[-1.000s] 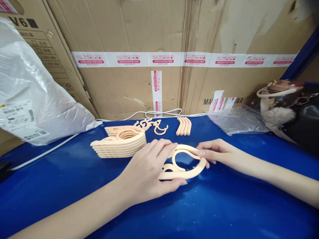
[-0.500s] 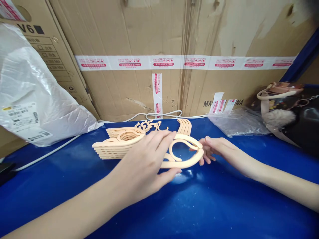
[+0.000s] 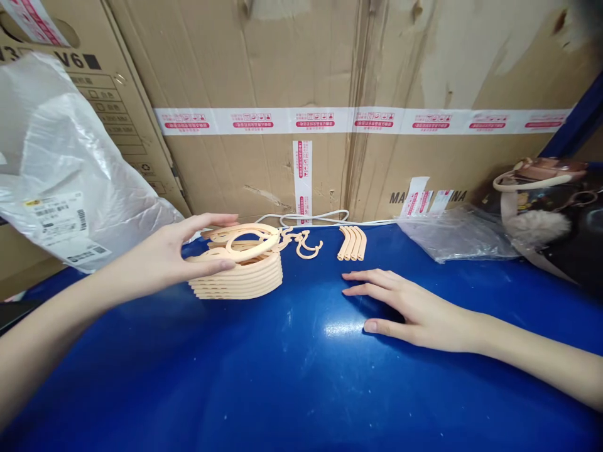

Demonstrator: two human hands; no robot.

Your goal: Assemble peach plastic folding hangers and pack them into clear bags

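My left hand (image 3: 172, 251) grips a cream plastic folding hanger (image 3: 258, 252), thumb along the near side and fingers over the far side. That hanger is folded and lies tilted at the top of a neat stack of matching folded hangers (image 3: 238, 285). The fingers cover its left end, and whether it rests fully on the stack is hard to tell. My right hand (image 3: 409, 311) is open over the blue table, fingers stretched to the left, holding nothing. Loose cream hooks (image 3: 308, 252) lie just right of the stack. Several curved cream arms (image 3: 352, 243) sit side by side beyond my right fingertips.
Large cardboard boxes (image 3: 264, 169) wall off the back of the blue table (image 3: 301, 376). A white plastic mailer bag (image 3: 94, 176) leans at the left. A clear plastic bag (image 3: 456, 235) lies at the right, beside a dark bag (image 3: 581, 226). A white cable (image 3: 330, 216) runs along the back.
My left hand has carried the folded hanger leftward onto the stack. My right hand, earlier near the hanger's right end, now lies palm down with fingers extended. The view has shifted slightly.
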